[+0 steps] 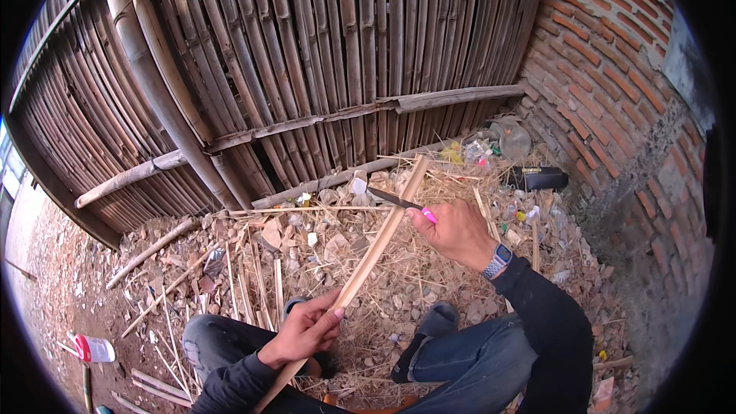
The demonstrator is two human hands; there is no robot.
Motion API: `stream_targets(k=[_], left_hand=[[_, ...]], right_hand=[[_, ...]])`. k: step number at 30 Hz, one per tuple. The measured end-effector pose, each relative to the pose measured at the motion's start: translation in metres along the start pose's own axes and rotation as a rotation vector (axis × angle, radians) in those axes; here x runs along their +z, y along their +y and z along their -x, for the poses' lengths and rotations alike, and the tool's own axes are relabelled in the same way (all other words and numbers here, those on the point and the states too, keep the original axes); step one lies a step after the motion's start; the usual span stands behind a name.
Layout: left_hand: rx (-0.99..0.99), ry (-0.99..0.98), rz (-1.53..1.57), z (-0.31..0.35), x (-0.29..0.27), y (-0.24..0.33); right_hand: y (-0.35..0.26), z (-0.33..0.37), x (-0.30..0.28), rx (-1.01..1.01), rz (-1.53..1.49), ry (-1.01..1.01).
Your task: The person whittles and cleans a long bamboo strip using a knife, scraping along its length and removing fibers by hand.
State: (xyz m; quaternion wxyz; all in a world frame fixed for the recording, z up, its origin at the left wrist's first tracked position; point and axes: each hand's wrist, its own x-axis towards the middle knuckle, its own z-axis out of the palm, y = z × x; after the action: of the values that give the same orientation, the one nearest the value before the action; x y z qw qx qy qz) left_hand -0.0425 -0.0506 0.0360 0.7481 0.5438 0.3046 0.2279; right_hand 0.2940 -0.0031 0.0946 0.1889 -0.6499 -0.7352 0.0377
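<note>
A long pale bamboo strip [372, 253] slants from my lap up and away to the right. My left hand [307, 328] is closed around its lower part, thumb along the top. In my right hand [458, 232] is a knife [395, 198] with a pink handle, the fingers wrapped round it. The dark blade points left and lies across the strip near its far end. The lowest end of the strip passes under my left forearm.
Ahead stands a bamboo slat fence [330, 54], with a brick wall [606, 54] at the right. Stones, straw and litter cover the ground. Several cut bamboo strips [278, 284] lie left of my knees. A black case [539, 178] and a red-and-white container [94, 349] rest on the ground.
</note>
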Motion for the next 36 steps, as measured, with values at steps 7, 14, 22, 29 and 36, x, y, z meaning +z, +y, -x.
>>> stream_targets(k=[7, 14, 22, 29, 36], left_hand=[[-0.016, 0.012, 0.033, 0.008, -0.009, -0.007], [-0.08, -0.026, 0.022, -0.003, -0.011, -0.015], [-0.074, -0.044, 0.034, 0.003, -0.002, -0.01], [-0.078, -0.059, 0.116, 0.005, -0.014, -0.013], [-0.021, -0.024, -0.002, 0.006, -0.007, -0.004]], right_hand=[[0.005, -0.003, 0.011, 0.003, 0.015, 0.023], [0.023, -0.008, 0.008, 0.114, 0.091, 0.009], [0.094, -0.006, 0.013, 0.217, 0.042, 0.228], [0.053, 0.004, -0.008, 0.206, -0.079, 0.308], [-0.028, 0.031, 0.016, -0.094, -0.204, -0.153]])
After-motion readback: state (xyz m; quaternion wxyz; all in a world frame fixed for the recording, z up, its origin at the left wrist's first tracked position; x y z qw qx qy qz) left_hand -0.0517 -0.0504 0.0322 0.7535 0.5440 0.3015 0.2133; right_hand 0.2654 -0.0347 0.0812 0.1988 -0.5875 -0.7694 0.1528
